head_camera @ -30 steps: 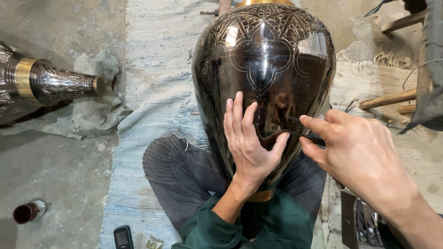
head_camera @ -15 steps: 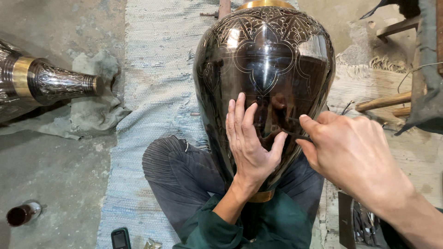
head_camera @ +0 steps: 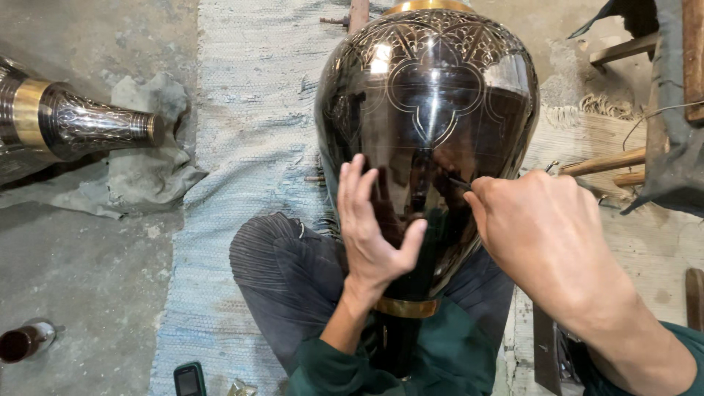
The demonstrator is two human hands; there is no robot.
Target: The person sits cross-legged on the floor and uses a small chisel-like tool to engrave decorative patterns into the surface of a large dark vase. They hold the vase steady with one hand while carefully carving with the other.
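A large glossy black vase point(head_camera: 433, 110) with fine engraved patterns and a brass band near its neck lies across my lap, its wide body pointing away from me. My left hand point(head_camera: 374, 227) rests flat on its dark surface with the fingers spread. My right hand point(head_camera: 539, 227) is closed around a thin metal engraving tool point(head_camera: 460, 183) whose tip touches the vase just right of my left hand.
A second engraved vase point(head_camera: 66, 125) lies on a grey cloth at the left. A pale woven mat point(head_camera: 242, 147) covers the floor under me. A phone point(head_camera: 189, 380) and a small dark cylinder point(head_camera: 22, 342) lie at lower left. Wooden sticks point(head_camera: 609, 165) and tools sit at right.
My right hand has moved left, bringing the tool tip onto the vase. My left hand has stayed flat on the surface.
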